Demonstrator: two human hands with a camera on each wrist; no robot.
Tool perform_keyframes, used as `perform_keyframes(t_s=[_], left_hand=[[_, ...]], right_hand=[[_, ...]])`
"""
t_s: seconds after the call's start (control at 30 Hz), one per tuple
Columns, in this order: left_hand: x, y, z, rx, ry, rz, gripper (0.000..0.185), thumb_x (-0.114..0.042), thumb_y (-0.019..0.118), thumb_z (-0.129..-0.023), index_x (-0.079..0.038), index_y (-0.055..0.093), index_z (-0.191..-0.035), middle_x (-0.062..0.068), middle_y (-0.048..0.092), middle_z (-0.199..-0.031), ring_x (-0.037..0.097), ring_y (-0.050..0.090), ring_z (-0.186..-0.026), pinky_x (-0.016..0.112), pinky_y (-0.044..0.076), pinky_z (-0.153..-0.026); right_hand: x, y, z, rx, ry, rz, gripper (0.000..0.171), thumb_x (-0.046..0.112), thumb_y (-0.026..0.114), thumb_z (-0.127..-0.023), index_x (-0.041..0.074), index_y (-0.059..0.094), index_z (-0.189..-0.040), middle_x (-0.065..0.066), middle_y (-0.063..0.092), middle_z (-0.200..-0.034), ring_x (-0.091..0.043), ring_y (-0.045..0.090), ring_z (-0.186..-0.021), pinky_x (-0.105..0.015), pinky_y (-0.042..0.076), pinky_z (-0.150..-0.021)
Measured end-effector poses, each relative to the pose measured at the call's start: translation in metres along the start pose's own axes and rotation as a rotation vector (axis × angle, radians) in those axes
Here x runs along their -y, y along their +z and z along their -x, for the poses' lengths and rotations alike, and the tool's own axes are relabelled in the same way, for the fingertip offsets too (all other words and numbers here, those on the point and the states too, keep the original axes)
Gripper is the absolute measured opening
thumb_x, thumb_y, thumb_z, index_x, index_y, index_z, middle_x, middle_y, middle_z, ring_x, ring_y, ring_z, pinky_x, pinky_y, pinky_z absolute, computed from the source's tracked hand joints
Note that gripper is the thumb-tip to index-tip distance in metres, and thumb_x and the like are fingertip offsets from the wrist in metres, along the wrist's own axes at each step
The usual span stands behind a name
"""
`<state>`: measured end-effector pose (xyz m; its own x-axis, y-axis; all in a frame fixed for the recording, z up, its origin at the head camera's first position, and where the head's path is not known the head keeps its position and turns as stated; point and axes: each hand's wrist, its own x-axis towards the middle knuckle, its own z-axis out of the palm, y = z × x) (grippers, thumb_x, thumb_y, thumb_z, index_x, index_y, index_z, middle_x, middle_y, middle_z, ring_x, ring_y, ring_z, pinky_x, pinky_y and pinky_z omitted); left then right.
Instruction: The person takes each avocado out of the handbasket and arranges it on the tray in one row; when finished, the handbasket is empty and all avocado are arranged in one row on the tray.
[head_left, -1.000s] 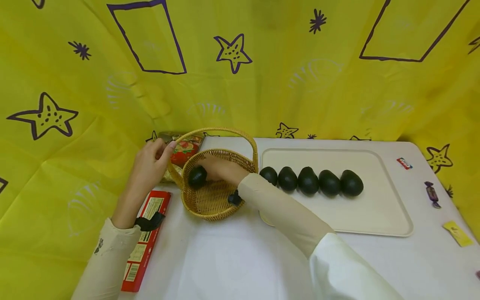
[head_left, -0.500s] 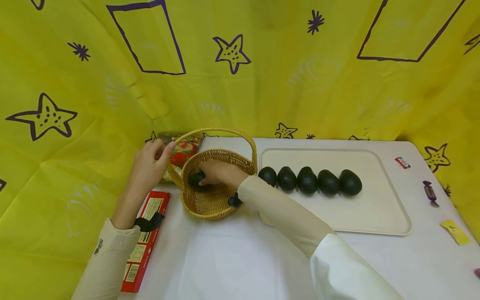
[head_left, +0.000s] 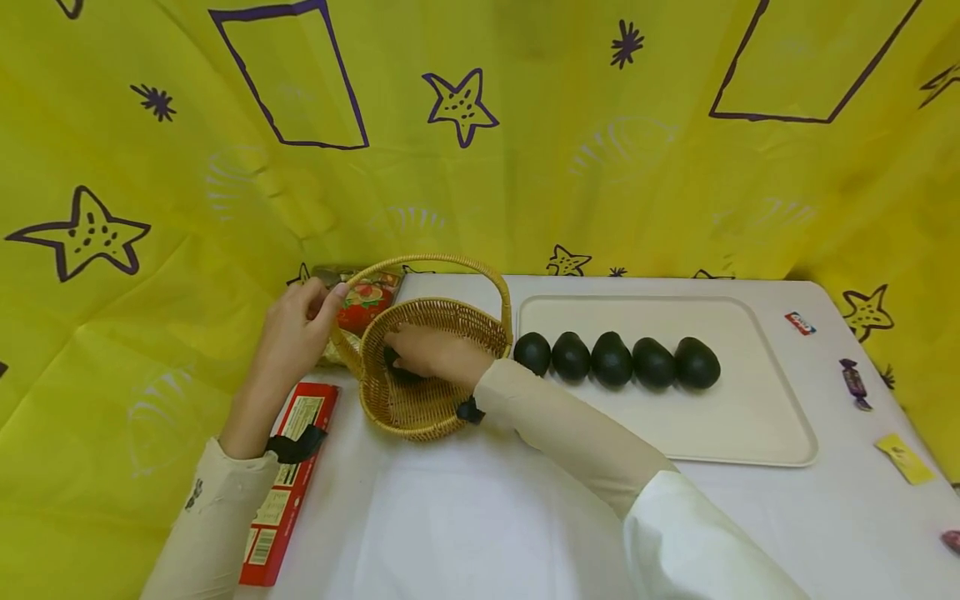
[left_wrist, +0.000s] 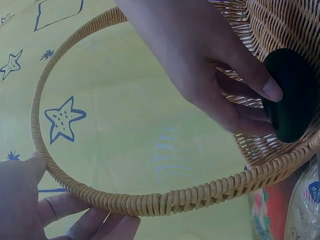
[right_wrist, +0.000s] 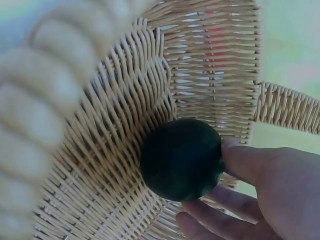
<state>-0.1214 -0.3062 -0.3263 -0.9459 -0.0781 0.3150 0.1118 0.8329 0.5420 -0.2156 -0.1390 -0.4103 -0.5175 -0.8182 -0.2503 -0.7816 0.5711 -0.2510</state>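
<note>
A wicker basket with a hoop handle stands at the table's left. My left hand grips the handle's left side, and its fingers curl round the hoop. Deep in the basket, my right hand holds a dark green avocado against the woven wall. The left wrist view shows thumb and fingers pinching this avocado. In the right wrist view the avocado touches the basket wall, with my fingertips on its right side.
A cream tray right of the basket carries a row of several avocados. A red box lies under my left forearm, and a snack packet sits behind the basket. Small wrappers lie near the right edge. Yellow cloth hangs behind.
My right hand has lowered the avocado from near the rim down into the basket, so it is now mostly hidden in the head view. The left hand stays on the handle.
</note>
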Motion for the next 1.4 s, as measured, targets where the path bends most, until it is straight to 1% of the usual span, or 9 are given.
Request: perform_keyframes(t_s=[0.17,0.33,0.53,0.7,0.8,0.93,1.23,1.33,1.4], left_hand=[[0.001,0.001,-0.001,0.002,0.001,-0.005,0.05,-0.049,0.047,-0.112,-0.007,0.051,-0.085,0.013,0.046,-0.083,0.028,0.041,-0.078,0.041,0.03,-0.072],[0.0,0.0,-0.001,0.006,-0.003,0.001,0.05,-0.048,0.047,-0.112,-0.006,0.05,-0.085,0.013,0.045,-0.083,0.028,0.04,-0.078,0.041,0.03,-0.072],[0.0,0.0,0.0,0.005,-0.002,-0.004,0.05,-0.048,0.047,-0.112,-0.006,0.05,-0.085,0.013,0.045,-0.082,0.028,0.041,-0.078,0.041,0.03,-0.072],[0.0,0.0,0.0,0.009,-0.007,-0.007,0.05,-0.049,0.046,-0.112,-0.006,0.05,-0.085,0.013,0.046,-0.083,0.028,0.041,-0.079,0.041,0.03,-0.072],[-0.001,-0.001,0.0,0.011,-0.009,-0.008,0.05,-0.049,0.046,-0.112,-0.007,0.05,-0.085,0.013,0.046,-0.084,0.028,0.041,-0.079,0.041,0.03,-0.073],[-0.001,-0.001,0.0,0.012,-0.009,-0.005,0.051,-0.049,0.046,-0.112,-0.006,0.05,-0.085,0.013,0.046,-0.084,0.028,0.041,-0.08,0.041,0.03,-0.073],[-0.001,-0.001,0.0,0.009,-0.007,-0.002,0.05,-0.049,0.046,-0.112,-0.006,0.05,-0.085,0.013,0.047,-0.085,0.028,0.042,-0.081,0.041,0.03,-0.074],[-0.001,-0.001,0.0,0.007,-0.005,-0.007,0.05,-0.049,0.047,-0.112,-0.006,0.05,-0.085,0.013,0.047,-0.084,0.028,0.042,-0.08,0.041,0.03,-0.074],[0.0,0.0,0.0,0.005,-0.004,-0.008,0.05,-0.049,0.047,-0.112,-0.006,0.05,-0.085,0.013,0.047,-0.084,0.028,0.042,-0.08,0.041,0.03,-0.074]], right_hand=[[0.001,0.001,0.004,0.04,0.035,0.038,0.049,0.032,0.067,-0.106,0.006,0.058,-0.146,-0.014,0.055,-0.152,-0.026,0.055,-0.14,-0.035,0.044,-0.115],[-0.001,0.003,0.005,0.064,0.05,0.011,0.044,0.024,0.08,-0.097,0.004,0.065,-0.133,-0.011,0.066,-0.135,-0.022,0.065,-0.125,-0.032,0.053,-0.103],[-0.004,0.002,0.01,0.05,0.005,-0.02,0.055,0.016,0.082,-0.095,0.008,0.059,-0.145,-0.01,0.065,-0.137,-0.022,0.063,-0.127,-0.033,0.052,-0.104],[-0.005,0.002,0.016,0.055,0.036,0.002,0.061,0.019,0.081,-0.095,0.01,0.055,-0.15,-0.012,0.056,-0.143,-0.022,0.061,-0.126,-0.034,0.053,-0.102],[-0.005,0.003,0.016,0.054,0.042,0.016,0.055,0.02,0.081,-0.095,0.007,0.058,-0.144,-0.012,0.059,-0.14,-0.022,0.063,-0.125,-0.034,0.054,-0.101],[-0.007,0.004,0.014,0.056,0.028,0.024,0.045,0.021,0.081,-0.096,0.004,0.063,-0.133,-0.013,0.068,-0.129,-0.023,0.067,-0.121,-0.032,0.056,-0.098],[-0.013,0.008,0.018,0.002,0.027,-0.15,0.035,0.018,0.081,-0.095,0.004,0.067,-0.124,-0.012,0.073,-0.12,-0.023,0.07,-0.112,-0.034,0.056,-0.094],[-0.014,0.009,0.021,-0.029,0.012,-0.193,0.041,0.02,0.08,-0.096,0.004,0.064,-0.13,-0.013,0.072,-0.123,-0.023,0.069,-0.114,-0.035,0.055,-0.096],[-0.015,0.009,0.024,-0.045,0.001,-0.219,0.052,0.022,0.079,-0.097,0.002,0.059,-0.14,-0.014,0.07,-0.13,-0.024,0.068,-0.118,-0.035,0.054,-0.099]])
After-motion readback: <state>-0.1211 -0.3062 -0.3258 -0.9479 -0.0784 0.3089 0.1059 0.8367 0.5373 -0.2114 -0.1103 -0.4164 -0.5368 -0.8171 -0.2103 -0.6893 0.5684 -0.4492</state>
